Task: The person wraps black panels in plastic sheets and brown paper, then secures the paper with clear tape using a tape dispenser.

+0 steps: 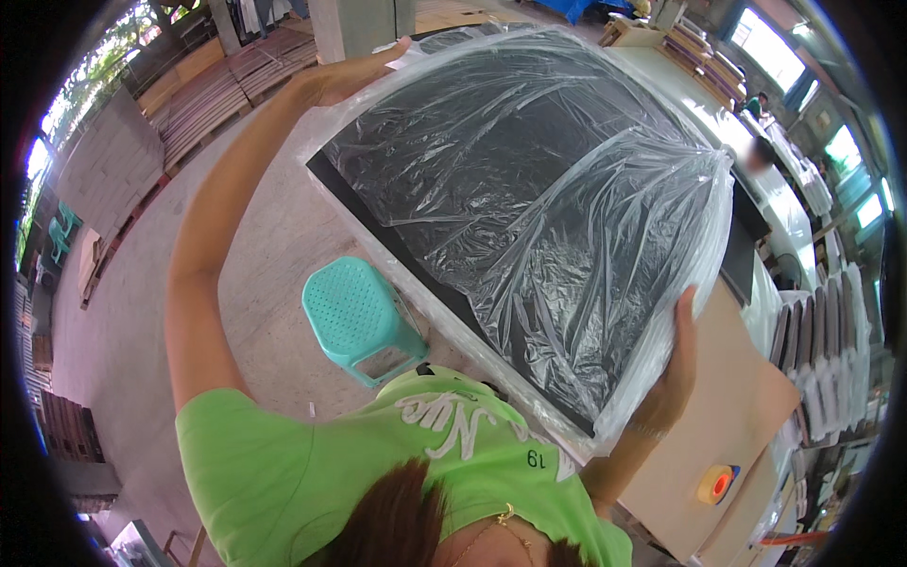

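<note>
A large flat black panel in a loose clear plastic bag (472, 189) spans the space in front of my body. The film is crinkled and gathers into a bunch at the panel's far right corner. My left hand (357, 77) is closed on the far left edge, with a bit of film by its fingertips. Along the right edge, my right hand (673, 373) grips the panel, its thumb up against the film and its other fingers hidden. The panel's near edge runs close to my green shirt (312, 463).
A turquoise plastic stool (354, 307) stands on the concrete floor below the panel. At right, a roll of yellow tape (718, 484) lies on a brown board (699, 435). Wrapped panels (822, 354) stand in a row beyond. Another person (759, 156) is at the far right.
</note>
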The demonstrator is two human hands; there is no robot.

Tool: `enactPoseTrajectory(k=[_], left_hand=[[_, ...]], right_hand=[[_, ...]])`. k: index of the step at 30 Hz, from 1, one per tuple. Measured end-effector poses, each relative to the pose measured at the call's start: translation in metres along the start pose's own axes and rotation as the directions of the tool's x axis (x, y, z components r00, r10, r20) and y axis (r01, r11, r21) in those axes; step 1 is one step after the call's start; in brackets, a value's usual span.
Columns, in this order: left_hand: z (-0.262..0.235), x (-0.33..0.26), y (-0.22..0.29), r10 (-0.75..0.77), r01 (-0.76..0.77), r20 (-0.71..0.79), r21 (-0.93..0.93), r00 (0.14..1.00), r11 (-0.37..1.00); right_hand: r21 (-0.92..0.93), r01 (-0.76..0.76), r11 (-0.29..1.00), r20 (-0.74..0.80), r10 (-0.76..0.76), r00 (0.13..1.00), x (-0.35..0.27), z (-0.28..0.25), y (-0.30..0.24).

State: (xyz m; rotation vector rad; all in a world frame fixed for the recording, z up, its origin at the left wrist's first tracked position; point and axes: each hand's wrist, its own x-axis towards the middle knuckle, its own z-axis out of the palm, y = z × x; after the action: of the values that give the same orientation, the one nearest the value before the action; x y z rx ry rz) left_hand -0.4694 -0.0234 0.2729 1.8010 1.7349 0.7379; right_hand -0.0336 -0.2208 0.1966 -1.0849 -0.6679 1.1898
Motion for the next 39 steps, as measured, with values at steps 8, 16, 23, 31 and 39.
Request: enactPoseTrajectory(k=[8, 16, 23, 31, 39], left_hand=[[0.056, 0.021, 0.008, 0.066, -0.028, 0.197, -0.193, 0.978, 0.981], [0.074, -0.071, 0.024, 0.077, 0.127, 0.305, -0.596, 0.949, 0.793], [0.152, -0.121, 0.075, 0.295, -0.171, 0.126, -0.578, 0.947, 0.798], [0.283, -0.210, 0.135, 0.258, -0.125, 0.094, -0.687, 0.962, 0.716], [0.410, -0.271, 0.258, 0.475, -0.282, 0.016, -0.788, 0.880, 0.548]], right_hand=[[0.005, -0.194, 0.981, 0.188, 0.189, 0.964, 0.091, 0.007, -0.043], [-0.016, -0.306, 0.952, 0.112, 0.306, 0.945, 0.031, -0.005, -0.052], [-0.088, -0.016, 0.996, -0.012, 0.015, 1.000, 0.025, -0.132, -0.007], [-0.193, 0.315, 0.929, -0.232, -0.356, 0.905, -0.052, -0.317, -0.007], [-0.227, 0.540, 0.811, -0.354, -0.585, 0.730, -0.133, -0.517, -0.074]])
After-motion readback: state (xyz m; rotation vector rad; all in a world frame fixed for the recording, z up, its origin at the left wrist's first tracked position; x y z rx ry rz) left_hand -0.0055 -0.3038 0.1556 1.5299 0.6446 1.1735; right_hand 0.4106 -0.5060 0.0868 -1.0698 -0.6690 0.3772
